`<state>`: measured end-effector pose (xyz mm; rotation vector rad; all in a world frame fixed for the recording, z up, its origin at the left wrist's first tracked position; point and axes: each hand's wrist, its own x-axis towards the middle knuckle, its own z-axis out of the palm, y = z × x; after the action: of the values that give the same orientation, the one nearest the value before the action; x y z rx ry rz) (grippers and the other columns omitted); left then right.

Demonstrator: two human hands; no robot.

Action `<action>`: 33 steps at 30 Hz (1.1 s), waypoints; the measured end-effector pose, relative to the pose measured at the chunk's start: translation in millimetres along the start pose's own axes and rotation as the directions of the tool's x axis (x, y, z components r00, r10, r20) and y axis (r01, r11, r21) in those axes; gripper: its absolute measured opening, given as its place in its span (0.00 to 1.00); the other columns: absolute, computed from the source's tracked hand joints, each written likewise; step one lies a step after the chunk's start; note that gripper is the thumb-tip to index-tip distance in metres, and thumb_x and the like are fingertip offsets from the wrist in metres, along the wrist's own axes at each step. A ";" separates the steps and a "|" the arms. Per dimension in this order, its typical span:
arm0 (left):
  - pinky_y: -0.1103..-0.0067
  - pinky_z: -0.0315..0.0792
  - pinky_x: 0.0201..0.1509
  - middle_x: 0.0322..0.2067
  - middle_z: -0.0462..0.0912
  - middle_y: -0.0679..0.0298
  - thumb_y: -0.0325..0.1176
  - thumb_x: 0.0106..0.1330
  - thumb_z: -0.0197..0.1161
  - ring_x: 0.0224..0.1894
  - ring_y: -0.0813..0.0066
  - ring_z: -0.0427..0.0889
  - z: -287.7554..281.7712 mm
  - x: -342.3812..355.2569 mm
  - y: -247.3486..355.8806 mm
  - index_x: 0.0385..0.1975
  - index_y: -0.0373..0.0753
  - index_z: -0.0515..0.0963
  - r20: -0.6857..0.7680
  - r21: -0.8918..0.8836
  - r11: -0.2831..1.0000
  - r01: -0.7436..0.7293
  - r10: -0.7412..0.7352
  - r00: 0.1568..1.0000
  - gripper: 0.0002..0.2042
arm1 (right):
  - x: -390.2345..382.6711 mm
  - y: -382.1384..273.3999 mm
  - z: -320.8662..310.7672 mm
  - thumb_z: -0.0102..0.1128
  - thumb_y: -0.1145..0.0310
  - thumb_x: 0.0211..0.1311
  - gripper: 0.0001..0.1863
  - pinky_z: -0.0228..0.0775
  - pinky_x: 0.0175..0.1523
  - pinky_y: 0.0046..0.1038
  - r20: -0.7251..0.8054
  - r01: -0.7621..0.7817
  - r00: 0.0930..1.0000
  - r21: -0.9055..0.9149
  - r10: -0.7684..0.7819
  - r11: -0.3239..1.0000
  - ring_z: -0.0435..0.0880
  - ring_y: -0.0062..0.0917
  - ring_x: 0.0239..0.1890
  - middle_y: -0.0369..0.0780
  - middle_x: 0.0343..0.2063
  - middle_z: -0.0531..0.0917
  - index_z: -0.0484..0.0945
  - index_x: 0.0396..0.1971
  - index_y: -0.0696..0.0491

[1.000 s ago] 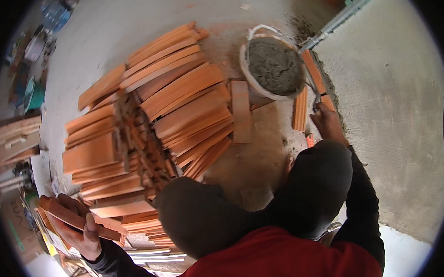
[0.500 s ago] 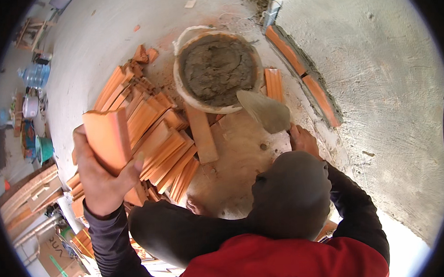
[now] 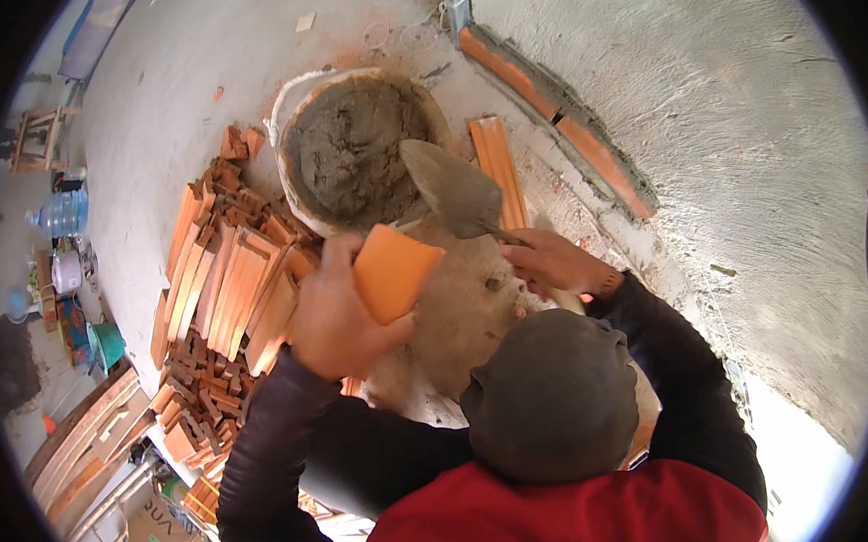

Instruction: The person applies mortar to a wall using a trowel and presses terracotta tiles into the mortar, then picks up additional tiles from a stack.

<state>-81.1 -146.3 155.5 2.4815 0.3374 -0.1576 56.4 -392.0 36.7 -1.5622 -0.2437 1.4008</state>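
My left hand (image 3: 337,309) is closed around an orange clay tile (image 3: 395,271), held up in front of me just below the mortar bucket. In my right hand (image 3: 562,265) is the handle of a trowel (image 3: 458,190). Its broad grey blade points up and left, its tip over the near right rim of the bucket (image 3: 290,185). Thick grey mortar (image 3: 356,144) fills the bucket. Left of my left hand lies a large heap of clay tiles (image 3: 236,289), some stacked on edge, others broken.
Along the foot of the wall (image 3: 737,122), orange tile strips (image 3: 604,167) sit in wet mortar. A few long tiles (image 3: 497,171) lie right of the bucket. Farther left are a blue water bottle (image 3: 63,214), a green basin (image 3: 106,343), boards and a cardboard box (image 3: 165,535).
My left hand has carried the tile rightward, from over the heap to below the bucket. My right hand has raised the trowel and shifted it left, nearer the bucket. The view has turned somewhat.
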 end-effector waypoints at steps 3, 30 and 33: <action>0.60 0.76 0.47 0.37 0.82 0.44 0.42 0.43 0.73 0.43 0.44 0.82 27.4 14.0 4.6 0.53 0.31 0.67 0.159 0.027 0.999 0.046 -0.049 0.986 0.37 | -33.6 40.1 -23.4 0.53 0.62 0.70 0.13 0.68 0.26 0.27 -0.146 0.012 0.988 -0.253 -0.051 0.967 0.74 0.23 0.20 0.38 0.23 0.76 0.70 0.37 0.58; 0.72 0.74 0.49 0.40 0.81 0.57 0.39 0.47 0.73 0.42 0.68 0.81 251.7 70.0 51.9 0.49 0.32 0.74 0.667 -0.402 0.872 0.279 0.070 0.742 0.29 | -123.5 172.9 20.4 0.63 0.74 0.57 0.07 0.64 0.25 0.31 -0.749 0.136 0.587 -0.283 -0.307 0.950 0.67 0.32 0.16 0.41 0.15 0.70 0.73 0.26 0.56; 0.71 0.76 0.49 0.40 0.83 0.53 0.39 0.43 0.71 0.43 0.62 0.83 257.2 68.5 48.9 0.44 0.33 0.75 0.629 -0.349 0.920 0.178 0.090 0.772 0.27 | -130.1 167.2 21.8 0.63 0.74 0.56 0.07 0.64 0.25 0.31 -0.793 0.156 0.536 -0.243 -0.289 0.957 0.69 0.32 0.15 0.41 0.14 0.71 0.73 0.26 0.56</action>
<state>-10.3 -324.5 -35.4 1.8745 0.1136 -0.8498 -76.1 -554.3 -1.6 -2.0587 0.0431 0.3268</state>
